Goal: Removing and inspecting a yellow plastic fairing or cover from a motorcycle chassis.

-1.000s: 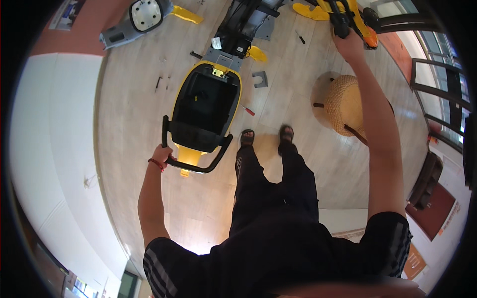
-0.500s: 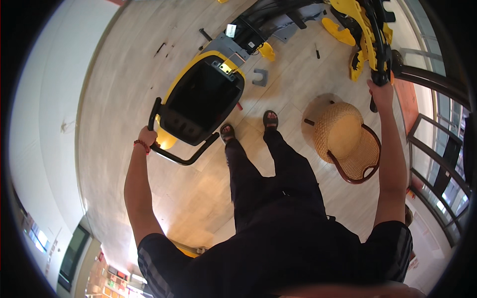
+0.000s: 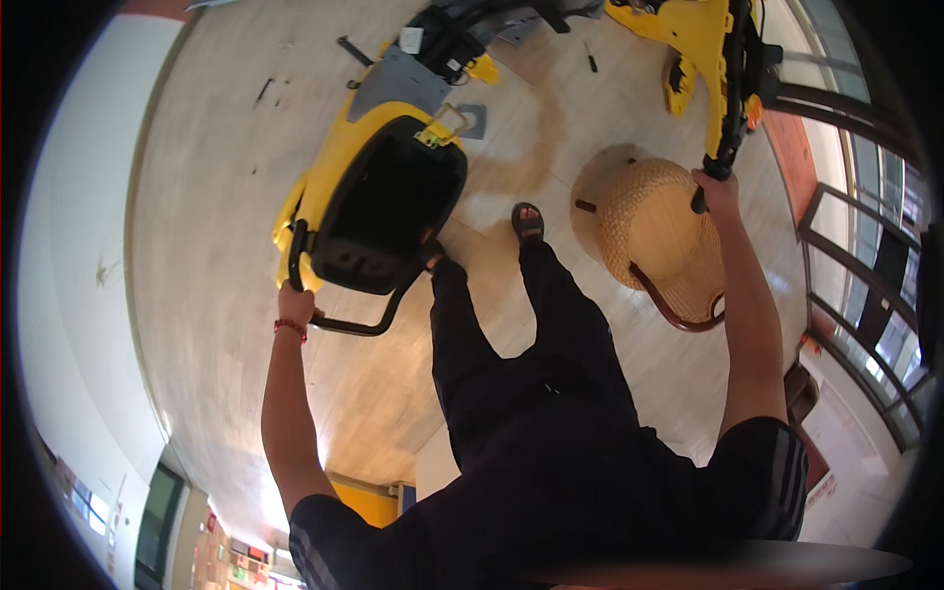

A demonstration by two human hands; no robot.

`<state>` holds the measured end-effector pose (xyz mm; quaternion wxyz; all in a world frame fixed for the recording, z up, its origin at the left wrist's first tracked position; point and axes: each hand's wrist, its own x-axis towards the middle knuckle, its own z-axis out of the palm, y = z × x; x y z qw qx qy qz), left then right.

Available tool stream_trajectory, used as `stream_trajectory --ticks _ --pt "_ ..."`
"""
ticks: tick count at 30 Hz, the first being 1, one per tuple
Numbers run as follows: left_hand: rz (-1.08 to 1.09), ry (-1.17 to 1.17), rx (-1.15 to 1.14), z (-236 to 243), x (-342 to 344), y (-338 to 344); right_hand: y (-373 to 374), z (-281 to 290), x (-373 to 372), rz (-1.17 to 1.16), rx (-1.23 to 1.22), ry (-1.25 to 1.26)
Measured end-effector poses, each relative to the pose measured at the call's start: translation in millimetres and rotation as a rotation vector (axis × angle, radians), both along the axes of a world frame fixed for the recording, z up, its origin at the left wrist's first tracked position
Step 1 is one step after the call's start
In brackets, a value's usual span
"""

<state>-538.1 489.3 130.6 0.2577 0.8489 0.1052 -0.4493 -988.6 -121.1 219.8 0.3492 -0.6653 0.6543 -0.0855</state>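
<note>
A partly stripped yellow and black scooter stands in front of me, its yellow rear body [image 3: 339, 147] at the left and its front yellow panel [image 3: 693, 34] at the upper right. The dark under-seat bin [image 3: 393, 202] lies uncovered. My left hand [image 3: 297, 307] is wrapped around the black rear grab rail [image 3: 388, 313]. On the far right side, my right hand [image 3: 718, 191] grips the black handlebar grip [image 3: 699, 201], whose end pokes out below the fingers. Grey plastic [image 3: 403, 84] and bare black parts show ahead of the bin.
A round wicker stool [image 3: 661, 221] stands close to my right arm. On the floor lie a screwdriver [image 3: 591, 57], a grey plastic piece [image 3: 474, 121] beside the scooter's rear, and small dark parts [image 3: 264, 91] at the left. Glass doors line the right.
Against the floor, the scooter has moved back toward me, both hands moving with it. Its rear now covers part of the grey floor piece. The whole view has also shifted.
</note>
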Motion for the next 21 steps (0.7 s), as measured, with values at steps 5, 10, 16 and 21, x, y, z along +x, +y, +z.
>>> stream_trajectory --ticks 5,10,16,21 --pt "-0.009 -0.054 0.065 15.1 -3.1 -4.9 6.9 -11.9 6.1 0.013 0.107 -0.098" --pt "-0.014 -0.080 0.090 21.7 -18.5 -18.2 9.7 -28.1 -5.7 -0.056 0.191 -0.065" --pt "-0.040 -0.118 0.042 25.9 -20.1 -25.5 5.0 -54.8 -18.5 -0.075 0.233 -0.065" --pt "-0.011 -0.106 0.082 28.4 -28.4 -21.9 7.8 -64.8 -18.4 -0.075 0.248 -0.027"
